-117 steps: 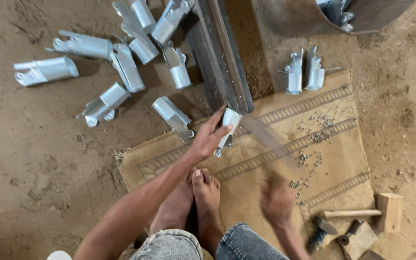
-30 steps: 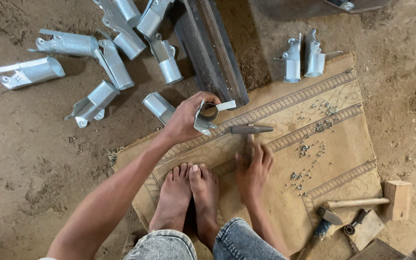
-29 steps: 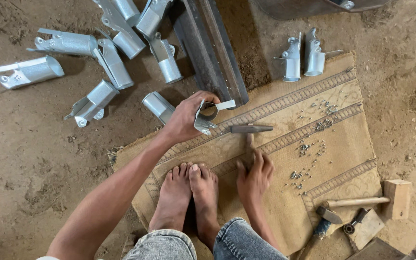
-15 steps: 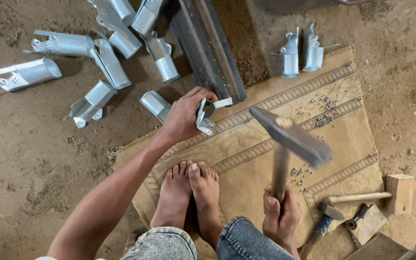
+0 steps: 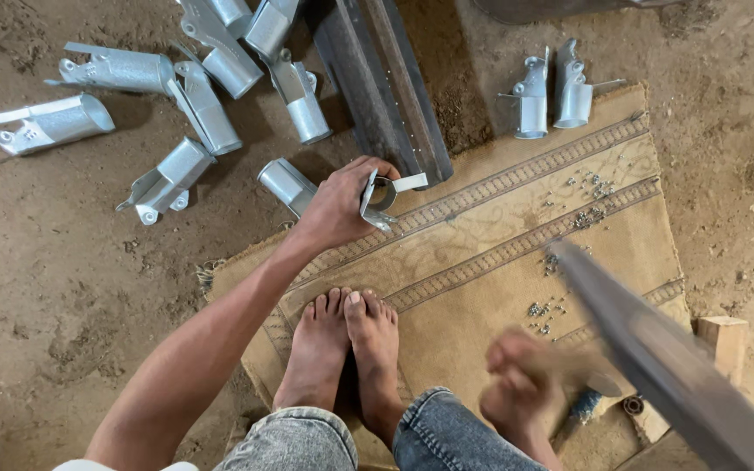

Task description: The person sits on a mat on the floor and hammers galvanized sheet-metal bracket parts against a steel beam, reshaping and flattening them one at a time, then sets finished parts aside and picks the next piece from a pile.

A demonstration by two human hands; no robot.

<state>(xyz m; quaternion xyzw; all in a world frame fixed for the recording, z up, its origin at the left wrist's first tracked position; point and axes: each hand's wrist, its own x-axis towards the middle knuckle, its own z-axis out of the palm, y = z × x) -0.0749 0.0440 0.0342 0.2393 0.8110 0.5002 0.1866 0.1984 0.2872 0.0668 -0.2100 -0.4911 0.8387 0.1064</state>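
The person squats barefoot on a worn tan mat (image 5: 482, 262) spread over the dirt floor (image 5: 63, 288), both feet (image 5: 346, 349) side by side near its lower edge. The left hand (image 5: 338, 205) is closed around a small bent metal bracket (image 5: 379, 194), pressing it down at the mat's upper edge, right against the end of a dark steel rail (image 5: 386, 87) that runs away toward the top. The right hand (image 5: 525, 392) is a blur low on the right, curled shut on the handle of a hammer (image 5: 656, 358), whose head sweeps large and smeared across the lower right corner (too blurred to make out its shape). Small rivets (image 5: 591, 187) lie scattered over the mat's right half. To the left, on the dirt, a loose heap of galvanised fittings (image 5: 202, 105) lies at all angles; two more fittings (image 5: 551, 92) sit together just beyond the mat's top right. A wooden block (image 5: 724, 336) rests at the mat's right edge.
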